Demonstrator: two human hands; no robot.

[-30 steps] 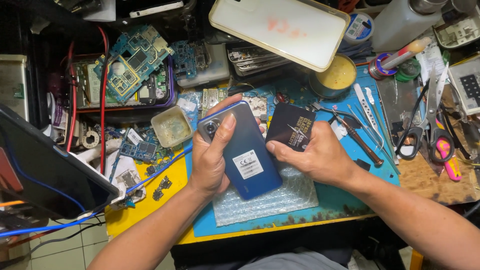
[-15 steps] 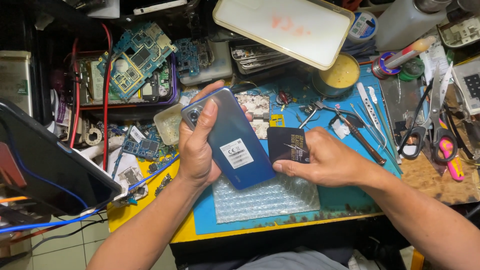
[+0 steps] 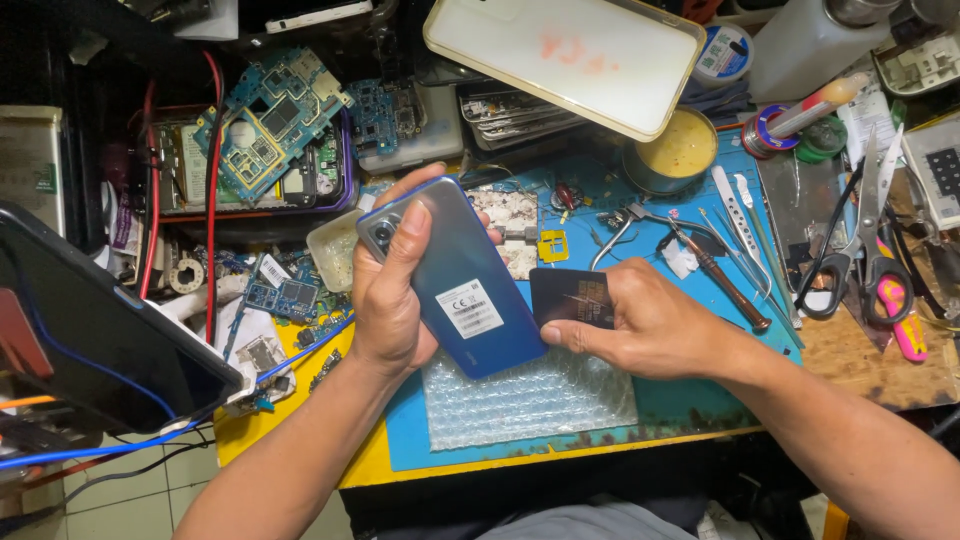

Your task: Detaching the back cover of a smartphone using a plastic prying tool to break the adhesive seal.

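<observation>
Left hand [image 3: 388, 300] grips blue phone [image 3: 455, 280]; right hand [image 3: 640, 325] pinches dark card [image 3: 568, 297] (edge hidden).

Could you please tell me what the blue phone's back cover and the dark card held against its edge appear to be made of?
The blue phone back in the left hand looks like glossy plastic or glass; its soft sheen leaves that open. The thin dark card, pinched by the right hand, looks like flat, stiff, smooth plastic.

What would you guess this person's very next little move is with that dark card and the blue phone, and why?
Probably sliding the dark card along the blue phone's edge. The left hand grips the phone back-up, tilted above the bubble wrap, while the right hand pinches the card with its corner right at the phone's side.
</observation>
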